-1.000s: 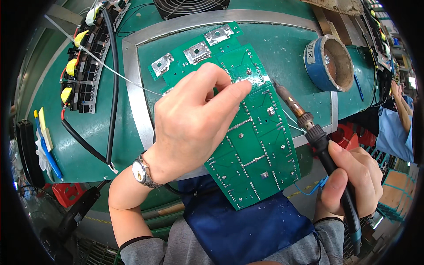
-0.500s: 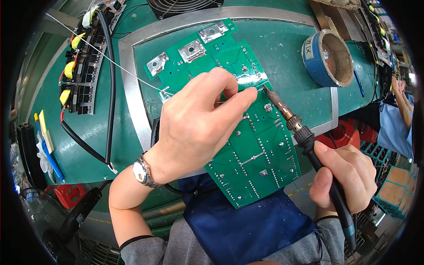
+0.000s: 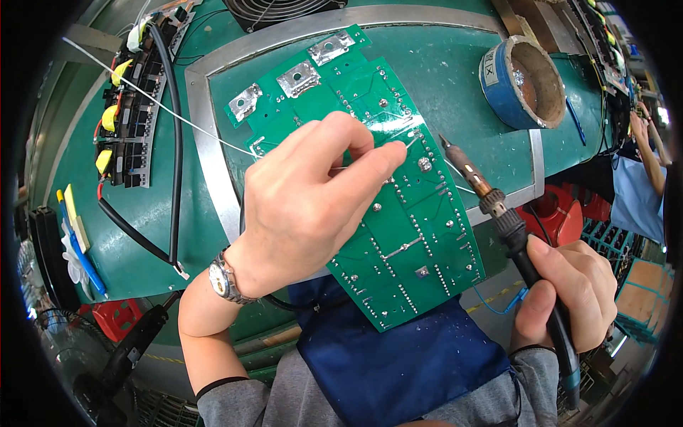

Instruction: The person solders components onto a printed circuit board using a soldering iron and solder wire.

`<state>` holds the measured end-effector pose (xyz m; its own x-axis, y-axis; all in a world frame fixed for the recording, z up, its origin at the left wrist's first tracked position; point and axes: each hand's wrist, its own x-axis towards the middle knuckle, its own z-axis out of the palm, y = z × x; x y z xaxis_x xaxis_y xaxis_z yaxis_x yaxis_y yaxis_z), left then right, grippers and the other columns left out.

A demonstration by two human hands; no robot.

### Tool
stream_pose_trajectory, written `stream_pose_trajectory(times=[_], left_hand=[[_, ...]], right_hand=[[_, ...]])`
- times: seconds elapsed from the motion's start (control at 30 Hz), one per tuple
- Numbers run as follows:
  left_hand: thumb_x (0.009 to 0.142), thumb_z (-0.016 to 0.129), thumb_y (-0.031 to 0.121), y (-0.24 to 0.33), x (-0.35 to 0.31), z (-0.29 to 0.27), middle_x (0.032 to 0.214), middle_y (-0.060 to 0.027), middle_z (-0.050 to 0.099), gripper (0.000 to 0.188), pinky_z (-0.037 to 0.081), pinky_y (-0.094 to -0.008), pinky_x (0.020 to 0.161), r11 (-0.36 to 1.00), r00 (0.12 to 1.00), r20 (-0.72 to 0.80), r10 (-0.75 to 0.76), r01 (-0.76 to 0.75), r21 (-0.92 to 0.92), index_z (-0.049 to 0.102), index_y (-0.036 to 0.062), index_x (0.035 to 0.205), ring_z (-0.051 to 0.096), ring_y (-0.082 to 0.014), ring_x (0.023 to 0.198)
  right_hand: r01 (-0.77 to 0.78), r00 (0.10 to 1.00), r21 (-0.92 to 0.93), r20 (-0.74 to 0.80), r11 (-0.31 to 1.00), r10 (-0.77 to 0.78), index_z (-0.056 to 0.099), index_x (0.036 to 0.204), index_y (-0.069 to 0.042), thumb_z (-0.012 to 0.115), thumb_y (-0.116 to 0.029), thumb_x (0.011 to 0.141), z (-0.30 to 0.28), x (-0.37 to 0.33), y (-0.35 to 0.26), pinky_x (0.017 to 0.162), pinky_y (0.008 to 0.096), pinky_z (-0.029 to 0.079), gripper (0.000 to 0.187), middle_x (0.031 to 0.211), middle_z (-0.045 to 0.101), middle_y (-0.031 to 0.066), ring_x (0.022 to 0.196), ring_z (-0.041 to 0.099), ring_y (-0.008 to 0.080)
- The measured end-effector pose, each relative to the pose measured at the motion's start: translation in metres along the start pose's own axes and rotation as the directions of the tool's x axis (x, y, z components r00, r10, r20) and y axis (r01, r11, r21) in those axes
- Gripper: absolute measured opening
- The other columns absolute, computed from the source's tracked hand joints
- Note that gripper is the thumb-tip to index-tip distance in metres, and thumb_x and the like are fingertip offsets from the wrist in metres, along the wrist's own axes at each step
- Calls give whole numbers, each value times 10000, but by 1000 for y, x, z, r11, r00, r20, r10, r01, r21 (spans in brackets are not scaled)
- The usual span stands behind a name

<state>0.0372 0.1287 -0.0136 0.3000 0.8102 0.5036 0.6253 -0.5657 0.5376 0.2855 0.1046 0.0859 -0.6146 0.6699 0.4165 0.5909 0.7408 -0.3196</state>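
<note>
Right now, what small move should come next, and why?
Perhaps the right hand should ease the soldering iron left, because its tip appears off the circuit board while the left hand pinches thin white wire over it.

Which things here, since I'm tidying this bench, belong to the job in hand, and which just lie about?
In use:
- green circuit board
- soldering iron, in the right hand
- white wire, at the left hand's fingertips

Seemingly just lying about:
- black cable
- blue pot
- blue pen at left
</note>
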Motion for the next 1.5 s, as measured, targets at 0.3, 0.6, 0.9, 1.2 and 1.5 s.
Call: stream_pose_trajectory(times=[0.3, 0.6, 0.9, 1.2, 1.5], left_hand=[[676, 776, -54, 1, -2, 6, 819, -26, 541, 340, 418, -251, 501, 998, 998, 14, 55, -54, -44, 751, 89, 984, 529, -134, 630], [663, 751, -66, 1, -1, 5, 824, -29, 546, 377, 428, -264, 526, 998, 996, 63, 63, -62, -19, 753, 87, 1007, 536, -142, 663], [632, 770, -46, 9, -3, 0, 800, -25, 562, 376, 400, -268, 477, 997, 995, 57, 80, -78, -25, 760, 98, 979, 515, -137, 590], [631, 759, -35, 9, -3, 4, 810, -20, 555, 392, 395, -261, 486, 988, 982, 107, 154, -152, -25, 759, 100, 999, 513, -132, 612], [631, 764, -29, 9, -1, 3, 808, -24, 560, 376, 437, -268, 507, 984, 977, 117, 177, -177, -9, 757, 86, 989, 547, -160, 628]], right_hand=[[-31, 999, 61, 23, 998, 29, 686, 984, 69, 676, -70, 810, 5, -7, 0, 420, 255, 479, 223, 715, 658, 91, 507, 616, 176], [104, 995, -6, 8, 995, -103, 692, 921, 96, 656, -111, 829, 14, -3, -2, 400, 258, 447, 229, 645, 639, 115, 469, 599, 200], [-38, 998, 41, 41, 998, 37, 680, 981, 66, 674, -89, 835, -11, -20, -1, 436, 255, 482, 213, 734, 663, 94, 518, 618, 177], [-69, 995, 110, 79, 992, 61, 688, 1012, 48, 718, -48, 784, -3, -24, -2, 448, 262, 494, 250, 753, 666, 89, 540, 632, 182], [42, 999, 24, -31, 999, -41, 716, 905, 59, 710, -113, 801, 2, -25, -4, 383, 230, 446, 200, 664, 648, 81, 485, 603, 150]])
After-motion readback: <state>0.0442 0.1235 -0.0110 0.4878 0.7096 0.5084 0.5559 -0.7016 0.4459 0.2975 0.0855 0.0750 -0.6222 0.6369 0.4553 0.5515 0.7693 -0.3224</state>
